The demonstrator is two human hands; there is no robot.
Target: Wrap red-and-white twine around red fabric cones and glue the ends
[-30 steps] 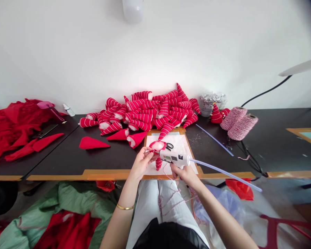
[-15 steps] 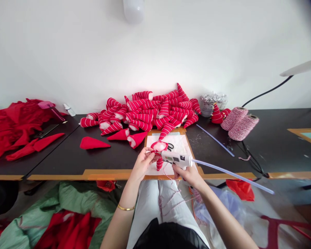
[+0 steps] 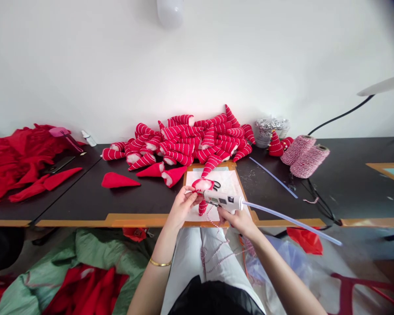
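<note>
My left hand (image 3: 183,204) pinches the edge of a red stuffed cone (image 3: 202,207), its white stuffing showing at the wide end and its tip toward me. A white glue gun (image 3: 223,200) is gripped in my right hand (image 3: 238,220), with its nozzle touching or very near the cone's rim by my left fingertips. A long translucent glue stick (image 3: 292,222) sticks out of the gun's back. Red-and-white twine (image 3: 211,217) hangs from the cone down over my lap. Black scissor handles (image 3: 217,185) lie on the white board (image 3: 231,179) just behind.
Behind the board is a heap of striped red cones (image 3: 184,142). Plain red cones (image 3: 120,180) lie left of it, red fabric (image 3: 16,157) farther left. Twine spools (image 3: 310,161), a loose glue stick (image 3: 273,177) and a small decorated cone (image 3: 275,144) are on the right.
The rear end of the glue stick has shifted slightly left, toward the gun. Both hands keep nearly the same pose on the cone and the gun.
</note>
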